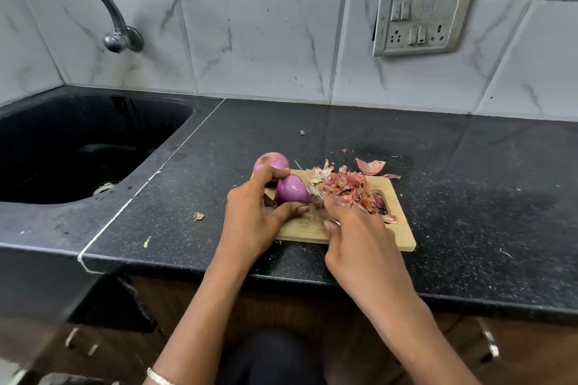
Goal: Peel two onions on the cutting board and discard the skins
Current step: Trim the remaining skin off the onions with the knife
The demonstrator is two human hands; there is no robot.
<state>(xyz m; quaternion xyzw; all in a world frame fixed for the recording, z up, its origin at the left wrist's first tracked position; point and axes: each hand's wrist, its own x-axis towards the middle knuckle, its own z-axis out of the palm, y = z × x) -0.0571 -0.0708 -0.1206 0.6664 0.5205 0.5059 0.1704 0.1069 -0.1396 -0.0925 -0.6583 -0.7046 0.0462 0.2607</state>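
Observation:
Two peeled purple onions sit at the left end of a wooden cutting board (403, 228). My left hand (253, 216) holds the nearer onion (292, 189) between fingers and thumb; the farther onion (270, 162) lies just behind my fingertips. My right hand (353, 228) grips a knife (308, 180) whose thin blade points away from me, beside the held onion. A heap of onion skins (350, 189) covers the middle and right of the board under my right fingers.
Loose skin pieces (370, 166) lie on the black counter behind the board, and a small scrap (198, 216) lies to its left. A black sink (78, 147) with a tap (103, 9) is at far left. A wall socket plate (422, 19) is on the tiles.

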